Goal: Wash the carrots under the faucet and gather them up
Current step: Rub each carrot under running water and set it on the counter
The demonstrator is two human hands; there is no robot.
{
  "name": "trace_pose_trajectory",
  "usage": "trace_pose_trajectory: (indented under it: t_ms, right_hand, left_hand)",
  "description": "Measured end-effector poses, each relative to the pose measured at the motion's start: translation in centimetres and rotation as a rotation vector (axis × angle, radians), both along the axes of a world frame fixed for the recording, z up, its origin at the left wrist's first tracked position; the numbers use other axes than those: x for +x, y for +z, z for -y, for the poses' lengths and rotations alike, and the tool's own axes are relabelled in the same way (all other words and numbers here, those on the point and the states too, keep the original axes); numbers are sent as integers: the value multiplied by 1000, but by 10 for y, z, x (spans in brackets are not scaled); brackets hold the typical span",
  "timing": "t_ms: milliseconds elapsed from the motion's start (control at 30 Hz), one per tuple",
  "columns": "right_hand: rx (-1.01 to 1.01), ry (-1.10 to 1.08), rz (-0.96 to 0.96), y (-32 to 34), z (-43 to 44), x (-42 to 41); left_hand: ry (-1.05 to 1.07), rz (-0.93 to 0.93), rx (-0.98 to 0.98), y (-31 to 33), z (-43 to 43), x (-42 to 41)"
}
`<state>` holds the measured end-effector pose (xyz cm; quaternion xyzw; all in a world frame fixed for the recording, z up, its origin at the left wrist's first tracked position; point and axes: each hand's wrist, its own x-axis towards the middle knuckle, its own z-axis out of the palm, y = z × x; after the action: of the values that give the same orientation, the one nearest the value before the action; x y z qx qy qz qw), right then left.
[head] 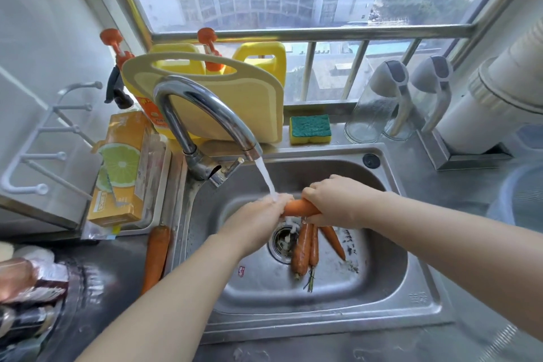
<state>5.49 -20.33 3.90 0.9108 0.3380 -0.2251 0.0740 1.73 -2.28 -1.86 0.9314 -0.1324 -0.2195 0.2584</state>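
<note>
Water runs from the chrome faucet [205, 114] onto my left hand [258, 220], which grips one end of an orange carrot [299, 207]. My right hand [335, 200] grips the carrot's other end over the steel sink [382, 288]. Three more carrots [307, 247] lie in the basin beside the drain [280, 241]. Another carrot [155, 256] lies on the counter to the left of the sink.
A yellow cutting board [223, 106] and yellow bottles [261, 59] stand behind the faucet. A sponge [310, 129] and glass jars [379, 106] sit on the ledge. An orange box [123, 164] lies at the left, a clear bowl [523, 197] at the right.
</note>
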Motion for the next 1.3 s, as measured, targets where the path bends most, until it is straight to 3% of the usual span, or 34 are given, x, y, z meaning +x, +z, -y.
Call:
trace_pose_trajectory:
  t_ms: [100,233,467,567,633,833,1100,1200,1300]
  right_hand:
    - [80,-235,-311,7,1,4]
    - [128,-303,-443,20,9,14]
    - [91,-255,-264,30,18,11]
    - [110,-292,-236,29,24,7]
    - [137,-323,-219,29,24,3]
    - [112,-410,-246,35,17,-16]
    - [268,-604,-596,25,15,-36]
    - [380,-717,-740,18,20,-41]
    - [526,-887,-1020,13,28,-46]
  left_hand:
    - [-95,177,195,7,-2,5]
    - [-65,164,240,12,-6,12]
    - [113,-155,-271,8,-8,14]
    - [448,-406,-758,9,-6,8]
    - [679,-463,-978,6,0,3]
    - [1186,-464,-1106,2,35,-4]
    - [1588,-663,-1643,2,62,16]
    - [1519,-803,-1761,-2,59,15]
    - [1404,-844,-1831,-4,55,9]
